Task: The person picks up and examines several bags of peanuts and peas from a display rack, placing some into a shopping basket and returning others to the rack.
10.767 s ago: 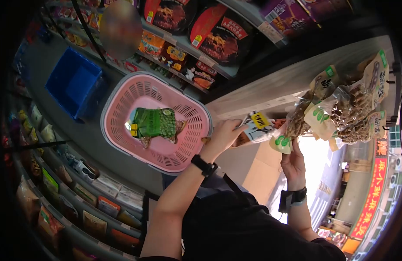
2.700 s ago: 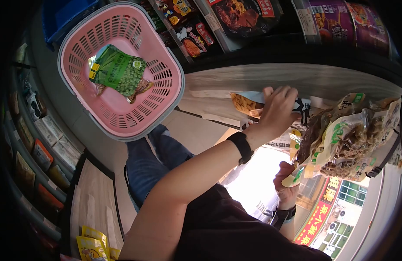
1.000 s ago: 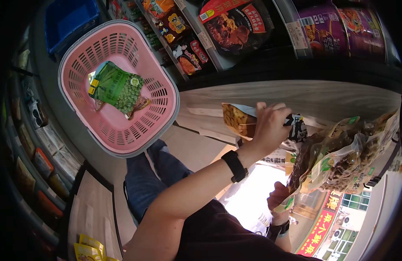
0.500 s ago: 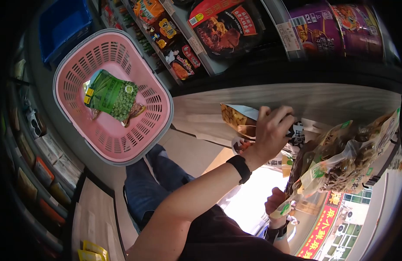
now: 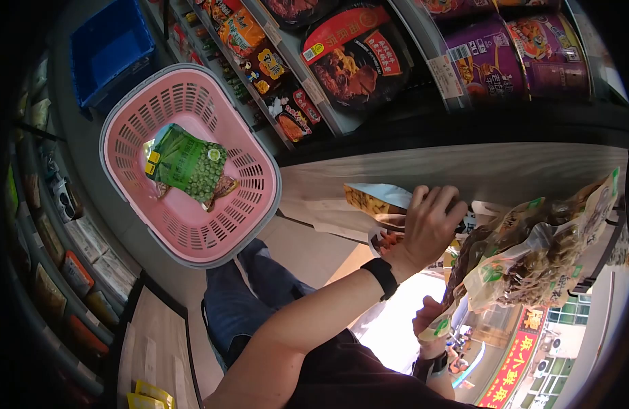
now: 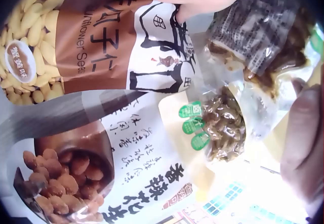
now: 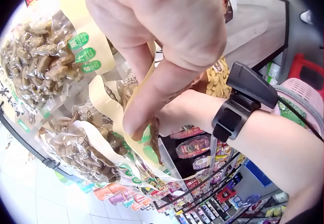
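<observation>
In the head view my left hand (image 5: pixel 430 225) grips the top of a sunflower seed bag (image 5: pixel 372 201), its pale seeds printed on the lower end. The left wrist view shows that bag (image 6: pixel 96 36) close up, with a spicy peanut bag (image 6: pixel 71 168) hanging behind it. My right hand (image 5: pixel 430 317) pinches the paper edge of a hanging clear snack bag (image 5: pixel 526 273) with brown pieces inside. In the right wrist view the thumb and fingers of my right hand (image 7: pixel 162 31) close on that edge. More bags of brown pieces (image 7: pixel 40 57) hang beside it.
A pink basket (image 5: pixel 273 198) holds a green bag of peas (image 5: pixel 192 163) and another packet beneath. A blue bin (image 5: pixel 113 58) stands beyond. Shelves of noodle bowls (image 5: pixel 355 58) and purple tubs (image 5: pixel 478 61) line the top. A wooden panel (image 5: pixel 532 163) runs beside the hanging bags.
Since the earliest frame my left hand has moved right, away from the basket, and gone from a yellow-labelled bag to the sunflower seed bag. Over the last second both hands keep their holds.
</observation>
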The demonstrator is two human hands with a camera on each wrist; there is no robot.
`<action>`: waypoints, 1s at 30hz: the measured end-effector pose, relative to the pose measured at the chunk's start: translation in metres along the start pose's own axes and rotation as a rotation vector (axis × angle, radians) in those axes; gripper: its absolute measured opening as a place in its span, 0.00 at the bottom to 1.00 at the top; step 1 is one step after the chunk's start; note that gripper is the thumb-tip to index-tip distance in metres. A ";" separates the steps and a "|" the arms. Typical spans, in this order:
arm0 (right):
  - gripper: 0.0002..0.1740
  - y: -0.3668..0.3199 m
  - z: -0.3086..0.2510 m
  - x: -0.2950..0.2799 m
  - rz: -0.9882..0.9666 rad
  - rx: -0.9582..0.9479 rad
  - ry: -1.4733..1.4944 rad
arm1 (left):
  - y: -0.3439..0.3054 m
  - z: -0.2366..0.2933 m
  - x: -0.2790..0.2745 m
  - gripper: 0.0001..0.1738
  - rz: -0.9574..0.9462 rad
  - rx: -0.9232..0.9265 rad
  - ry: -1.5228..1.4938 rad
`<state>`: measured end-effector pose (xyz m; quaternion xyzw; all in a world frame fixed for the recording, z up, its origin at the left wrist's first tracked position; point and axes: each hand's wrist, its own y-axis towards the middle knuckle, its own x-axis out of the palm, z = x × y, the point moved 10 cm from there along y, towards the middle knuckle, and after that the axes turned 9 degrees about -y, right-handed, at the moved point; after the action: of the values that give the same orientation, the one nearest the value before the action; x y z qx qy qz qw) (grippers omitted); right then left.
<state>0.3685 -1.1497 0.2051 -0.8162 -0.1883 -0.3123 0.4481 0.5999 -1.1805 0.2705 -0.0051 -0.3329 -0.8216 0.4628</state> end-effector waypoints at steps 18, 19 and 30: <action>0.09 0.003 -0.008 -0.028 0.164 -0.039 -0.101 | -0.012 -0.037 -0.032 0.10 0.204 -0.219 -0.051; 0.10 0.008 -0.001 -0.016 -0.016 0.047 -0.033 | -0.015 -0.044 -0.038 0.10 0.197 -0.214 -0.025; 0.16 0.025 0.002 -0.017 -0.089 -0.111 -0.195 | -0.025 -0.069 -0.042 0.10 -0.126 -0.417 -0.162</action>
<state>0.3715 -1.1615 0.1779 -0.8571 -0.2493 -0.2610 0.3676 0.6259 -1.1779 0.1899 -0.1456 -0.1914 -0.8968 0.3713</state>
